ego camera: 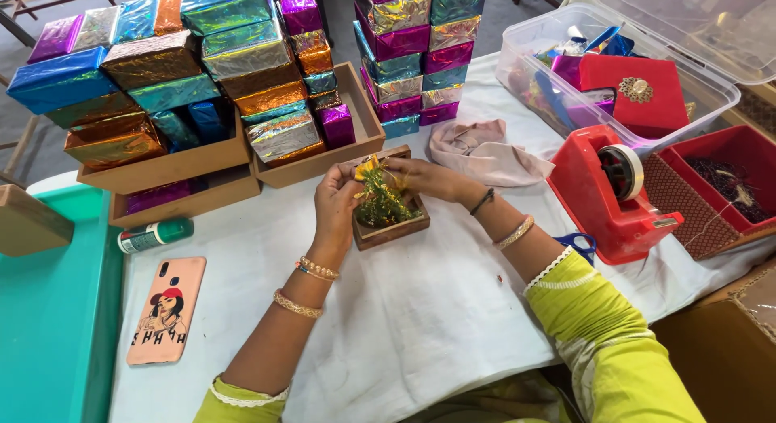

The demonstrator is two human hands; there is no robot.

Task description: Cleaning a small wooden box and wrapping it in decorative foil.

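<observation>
A small open wooden box sits on the white cloth in the middle of the table, filled with shiny green and gold shredded foil. My left hand grips the box's left side, thumb on the foil. My right hand reaches in from the right and its fingertips pinch the gold foil at the box's far edge. Both wrists wear bangles.
Wooden trays stacked with shiny foil-wrapped boxes stand behind. A pink cloth, red tape dispenser, blue-handled scissors and a clear tub lie right. A phone and a green tube lie left.
</observation>
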